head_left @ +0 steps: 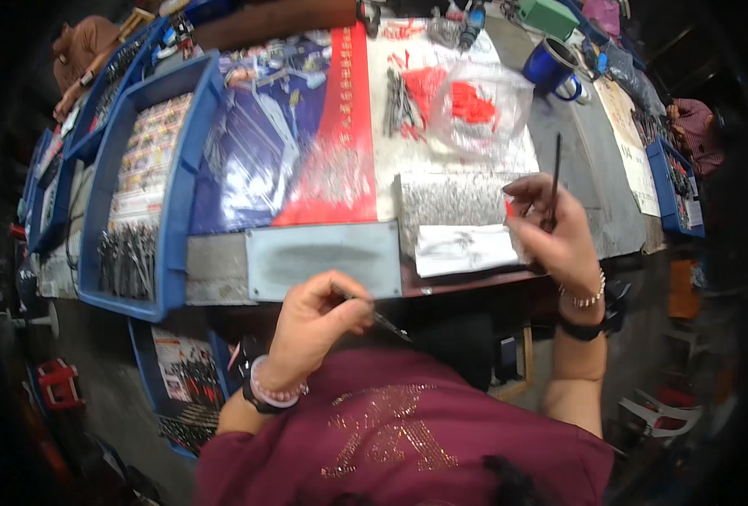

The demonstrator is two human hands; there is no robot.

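— Tweezers, or some thin metal tool (380, 319): where is it, taking the grey metal plate (323, 258) at the bench edge as the mark?

— Start further left first. Left of the plate stands a blue bin (180, 181) with rows of dark metal pieces in its near end and printed cards behind them. Just below the plate's near edge is the left hand (315, 325), fingers curled and pinched on that thin tool, whose point sticks out to the right over the maroon shirt (407, 430).

— And behind the plate?

— A red printed sheet (340, 143) under clear film, lying on the bench well behind it.

— To the right?

— Just beside the plate's right end lies a white paper (462, 249), touching a tray of small grey parts (454, 201). Behind that tray sits a clear bag of red pieces (479, 105). Right of the paper is the right hand (559, 228), thumb and fingers pressed together on a thin dark rod (555, 177) held upright, a small red bit at the fingertips. Far behind and right of the plate stands a blue mug (552, 67).
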